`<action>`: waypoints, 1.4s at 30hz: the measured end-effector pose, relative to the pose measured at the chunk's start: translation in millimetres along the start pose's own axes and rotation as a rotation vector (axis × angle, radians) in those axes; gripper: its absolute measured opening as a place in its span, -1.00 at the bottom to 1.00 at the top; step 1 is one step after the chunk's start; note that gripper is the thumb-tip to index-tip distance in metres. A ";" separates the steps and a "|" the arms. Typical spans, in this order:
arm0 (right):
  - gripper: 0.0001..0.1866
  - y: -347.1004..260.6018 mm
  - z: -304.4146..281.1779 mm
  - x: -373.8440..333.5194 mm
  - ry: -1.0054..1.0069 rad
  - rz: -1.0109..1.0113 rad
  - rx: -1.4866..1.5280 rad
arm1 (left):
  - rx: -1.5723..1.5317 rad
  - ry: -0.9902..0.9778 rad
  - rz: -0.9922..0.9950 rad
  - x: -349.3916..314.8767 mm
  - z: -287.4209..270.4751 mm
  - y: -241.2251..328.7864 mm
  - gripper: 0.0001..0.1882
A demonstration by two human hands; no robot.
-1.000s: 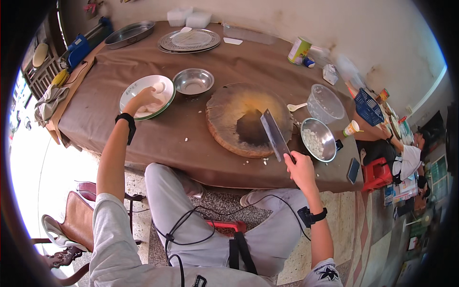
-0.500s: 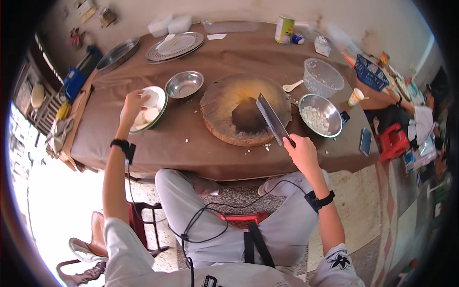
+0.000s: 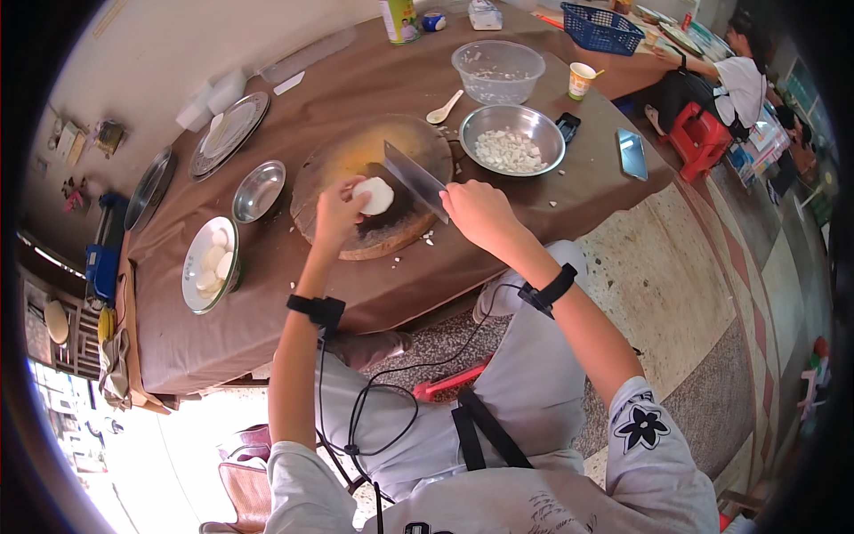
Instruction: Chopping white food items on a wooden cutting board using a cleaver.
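My left hand (image 3: 336, 214) grips a thick, round white vegetable slice (image 3: 377, 196) by its edge, over the round wooden chopping board (image 3: 325, 165). In my right hand (image 3: 480, 212) is a cleaver (image 3: 411, 176), held by its handle, its broad blade slanting across the board just right of the slice. The blade and slice look slightly apart. A rimmed white bowl (image 3: 191, 267) at the left holds several more white rounds (image 3: 213, 259). Behind the right hand, a steel bowl (image 3: 553, 141) contains white diced pieces (image 3: 509, 151). Small white bits lie around the board.
A small steel bowl (image 3: 258, 191) sits left of the board. Behind it are a clear plastic bowl (image 3: 498, 87), a white spoon (image 3: 442, 110) and a paper cup (image 3: 581, 84). A phone (image 3: 632, 156) lies near the right edge. Another person (image 3: 737, 84) sits at the far right.
My left hand has lifted a white slice out of the left bowl and carried it right, onto the board. The cleaver stays in my right hand. The whole view has turned rightward.
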State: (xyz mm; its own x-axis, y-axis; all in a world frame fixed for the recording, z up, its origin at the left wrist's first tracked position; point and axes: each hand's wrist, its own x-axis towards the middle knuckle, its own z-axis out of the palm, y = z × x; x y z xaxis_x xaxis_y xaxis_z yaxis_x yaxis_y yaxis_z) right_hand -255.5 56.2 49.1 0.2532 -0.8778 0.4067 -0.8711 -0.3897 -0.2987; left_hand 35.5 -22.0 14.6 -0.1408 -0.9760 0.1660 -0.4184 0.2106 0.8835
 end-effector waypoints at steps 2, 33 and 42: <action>-0.70 17.4 -3.6 -3.6 -0.003 0.016 -0.064 | 0.415 -0.017 -0.041 -4.3 37.3 22.4 -0.59; -0.78 17.3 6.3 44.1 -0.137 -0.368 -0.207 | 0.739 0.158 0.560 -54.3 62.8 31.5 -0.78; -0.71 28.8 17.0 24.4 -0.066 -0.316 -0.125 | 0.742 0.188 0.505 -62.4 64.9 26.1 -0.71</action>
State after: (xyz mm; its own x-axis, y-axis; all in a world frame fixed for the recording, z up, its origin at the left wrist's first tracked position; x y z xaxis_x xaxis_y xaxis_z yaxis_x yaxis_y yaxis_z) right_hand -267.3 18.8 35.8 0.5421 -0.7368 0.4041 -0.7889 -0.6119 -0.0574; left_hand -24.8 47.9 -1.1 -0.3430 -0.7373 0.5820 -0.8246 0.5331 0.1893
